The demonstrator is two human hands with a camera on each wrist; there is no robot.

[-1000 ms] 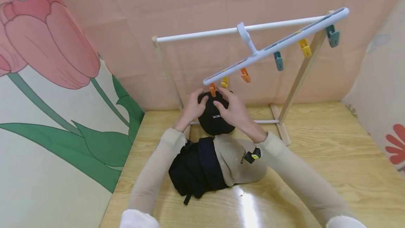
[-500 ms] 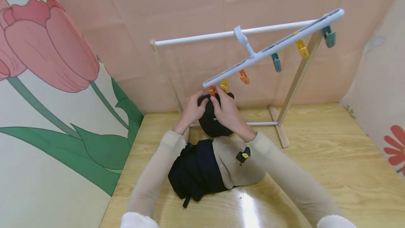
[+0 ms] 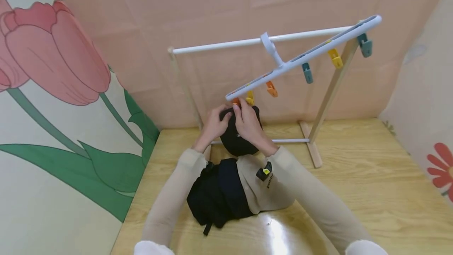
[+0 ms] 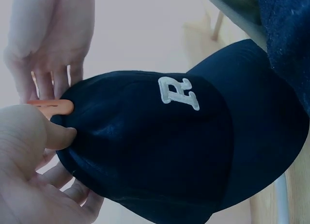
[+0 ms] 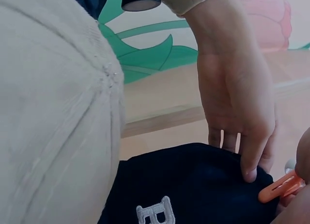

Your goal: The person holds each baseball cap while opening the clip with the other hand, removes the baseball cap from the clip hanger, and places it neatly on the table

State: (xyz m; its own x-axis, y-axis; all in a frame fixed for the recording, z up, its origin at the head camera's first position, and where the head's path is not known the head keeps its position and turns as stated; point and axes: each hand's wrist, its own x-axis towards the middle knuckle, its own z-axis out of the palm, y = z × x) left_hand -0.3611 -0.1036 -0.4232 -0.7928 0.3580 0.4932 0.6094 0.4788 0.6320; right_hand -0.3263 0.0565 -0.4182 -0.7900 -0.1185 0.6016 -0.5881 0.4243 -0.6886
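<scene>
A black baseball cap (image 3: 238, 143) with a white stitched letter (image 4: 179, 93) hangs crown up below one end of a pale clip hanger (image 3: 283, 66). An orange clothespin (image 4: 53, 107) sits at the top of its crown. My left hand (image 3: 214, 125) pinches the crown's edge, thumb on the cloth and fingers behind it. With thumb and fingers, my right hand (image 3: 247, 123) grips the orange clothespin, right beside the left thumb. In the right wrist view, only part of the right hand (image 5: 300, 185) shows at the edge; the left hand (image 5: 237, 93) reaches down onto the cap.
The hanger hooks over the white bar (image 3: 219, 45) of a wooden stand (image 3: 332, 89) and slants upward to the right. Yellow, orange and teal clothespins (image 3: 307, 73) hang along it. A beige cap (image 3: 272, 196) and dark cloth headwear (image 3: 219, 192) lie on the wooden table (image 3: 371, 192) in front.
My right hand has moved left from the cap's right side onto the orange clothespin. The left hand keeps its hold on the cap. The head view has shifted slightly.
</scene>
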